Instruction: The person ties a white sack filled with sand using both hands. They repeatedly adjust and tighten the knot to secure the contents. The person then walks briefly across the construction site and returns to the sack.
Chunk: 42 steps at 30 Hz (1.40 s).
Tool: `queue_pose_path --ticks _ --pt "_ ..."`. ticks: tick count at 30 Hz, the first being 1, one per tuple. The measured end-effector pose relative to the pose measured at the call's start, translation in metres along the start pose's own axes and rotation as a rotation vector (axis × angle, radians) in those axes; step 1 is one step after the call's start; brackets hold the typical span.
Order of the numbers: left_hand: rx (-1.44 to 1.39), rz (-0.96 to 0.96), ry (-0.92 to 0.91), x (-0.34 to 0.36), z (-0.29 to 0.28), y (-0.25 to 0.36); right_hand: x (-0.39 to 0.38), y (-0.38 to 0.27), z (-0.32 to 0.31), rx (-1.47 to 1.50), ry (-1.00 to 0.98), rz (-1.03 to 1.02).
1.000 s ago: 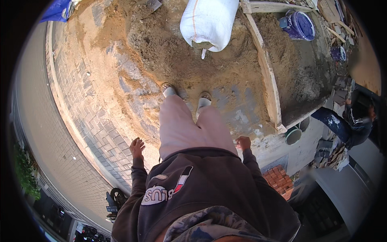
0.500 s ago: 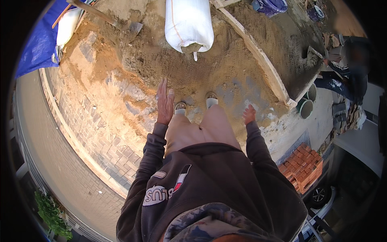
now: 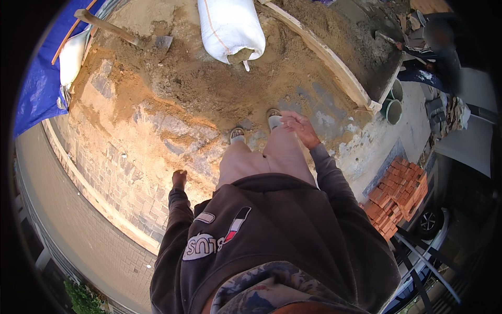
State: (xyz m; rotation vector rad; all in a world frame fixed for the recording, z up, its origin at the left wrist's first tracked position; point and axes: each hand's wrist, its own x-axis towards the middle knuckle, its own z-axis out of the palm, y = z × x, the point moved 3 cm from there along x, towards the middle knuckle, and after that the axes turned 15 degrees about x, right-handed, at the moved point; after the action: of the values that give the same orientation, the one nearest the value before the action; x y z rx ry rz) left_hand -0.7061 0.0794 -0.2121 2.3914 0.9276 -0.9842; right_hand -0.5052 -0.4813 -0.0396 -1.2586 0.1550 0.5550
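My right hand (image 3: 299, 130) is in front of my right thigh, beside my sandalled foot. Its fingers are stretched out, with nothing in them. Out by my left side hangs my left hand (image 3: 179, 179), over the sandy paving; it is seen end-on, so I cannot make out its fingers. Neither hand touches any loose thing. Ahead of my feet a filled white woven sack (image 3: 230, 26) lies on the damp sand, its near end showing a grey-brown patch. A hoe (image 3: 112, 29) with a wooden handle rests at the far left, its blade on the sand.
A wooden board (image 3: 319, 49) edges a grey wet-looking bed on the right. Two buckets (image 3: 391, 111) stand by its corner, with a co-worker (image 3: 439, 57) beyond. Stacked red bricks (image 3: 397, 193) are at the near right. A blue tarp (image 3: 44, 78) and a paved road (image 3: 78, 193) lie left.
My left hand has dropped back toward my left side, while my right hand has swung forward and inward. The view has shifted; the sack now sits further left and higher.
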Motion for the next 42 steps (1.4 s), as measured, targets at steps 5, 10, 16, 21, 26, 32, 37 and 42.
queue_pose_path --ticks 5,10,16,21,26,32,37,42 --pt "-0.749 -0.578 -0.193 -0.089 0.049 -0.146 -0.253 0.165 -0.188 -0.073 1.196 0.553" --pt "-0.749 -0.383 -0.346 -0.105 0.046 -0.1 -0.413 0.233 -0.104 0.214 1.37 0.837" --pt "-0.78 0.11 -0.372 -0.067 -0.032 0.067 -0.32 0.21 -0.005 -0.172 0.701 0.417" --pt "-0.665 0.359 -0.251 -0.059 -0.111 0.141 -0.29 0.206 -0.004 -0.106 0.703 0.127" --pt "-0.499 0.209 -0.219 -0.031 -0.117 0.12 -0.333 0.24 -0.01 0.193 0.976 0.416" --pt "-0.292 -0.017 -0.276 -0.05 -0.07 0.078 -0.374 0.263 -0.005 0.199 1.02 0.49" --pt "-0.209 0.049 -0.366 -0.106 -0.019 0.141 -0.399 0.295 -0.022 0.287 1.062 0.426" --pt "-0.153 0.256 -0.421 -0.154 0.041 0.273 -0.462 0.331 -0.044 0.338 1.083 0.433"
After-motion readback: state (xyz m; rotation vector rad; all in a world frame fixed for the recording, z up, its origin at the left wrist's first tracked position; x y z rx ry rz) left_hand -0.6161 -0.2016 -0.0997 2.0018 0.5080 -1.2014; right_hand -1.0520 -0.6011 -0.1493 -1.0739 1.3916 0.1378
